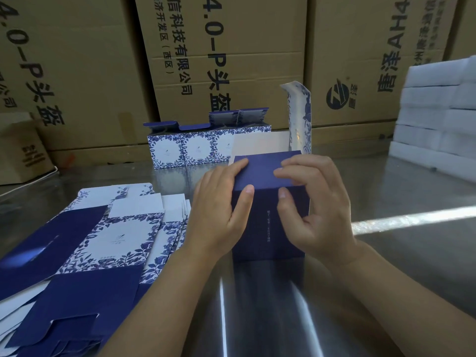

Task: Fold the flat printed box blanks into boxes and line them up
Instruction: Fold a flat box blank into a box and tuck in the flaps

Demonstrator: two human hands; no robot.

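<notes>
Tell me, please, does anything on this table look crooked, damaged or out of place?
Nothing looks damaged. The pile of flat blanks at the left is fanned out, not squared. Behind the held box, one printed flap stands straight up, not folded in.

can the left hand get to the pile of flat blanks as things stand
Probably yes: the pile of flat blue-and-white printed box blanks lies right beside the left hand with nothing between, though that hand holds the dark blue cardboard box.

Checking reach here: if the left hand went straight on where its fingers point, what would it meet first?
The left hand touches the half-folded box; further on, probably its raised white flap, though depth is unclear.
</notes>
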